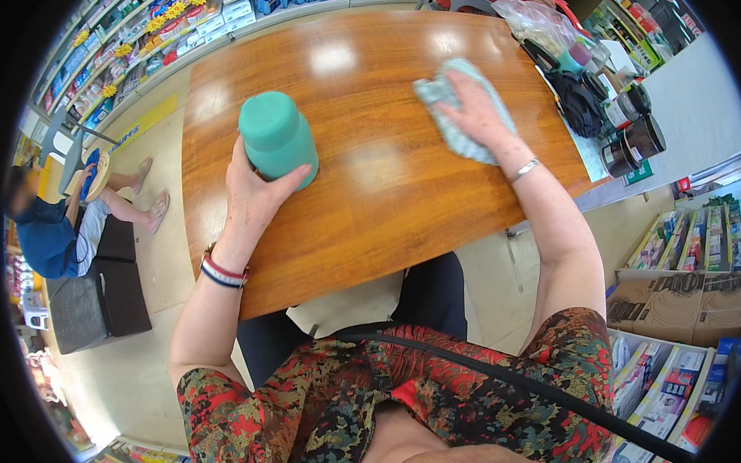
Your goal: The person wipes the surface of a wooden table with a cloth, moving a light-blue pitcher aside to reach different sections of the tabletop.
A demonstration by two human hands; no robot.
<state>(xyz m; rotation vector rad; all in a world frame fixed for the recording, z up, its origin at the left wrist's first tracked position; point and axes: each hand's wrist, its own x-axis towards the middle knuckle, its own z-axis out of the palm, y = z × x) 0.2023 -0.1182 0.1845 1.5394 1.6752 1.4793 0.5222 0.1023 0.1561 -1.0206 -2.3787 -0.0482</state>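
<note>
My left hand (pixel 258 194) grips a green thermos-like bottle (pixel 279 133) around its lower body, over the left part of a polished wooden table (pixel 358 225). Whether the bottle's base touches the tabletop I cannot tell. Toward the far right of the table, my right hand (pixel 476 109) presses flat on a pale green-and-white cloth (pixel 456 136). The cloth is bunched under the palm and spreads out around the fingers. A bare stretch of wood lies between the bottle and the cloth.
Along the table's right edge stand dark jars (pixel 633 146), a black bag-like bundle (pixel 580 104) and a clear plastic bag (pixel 540 26). A seated person (pixel 49 232) is at the left, on a dark bench (pixel 102 295). Stocked shelves (pixel 151 34) and cardboard boxes (pixel 677 306) surround the table.
</note>
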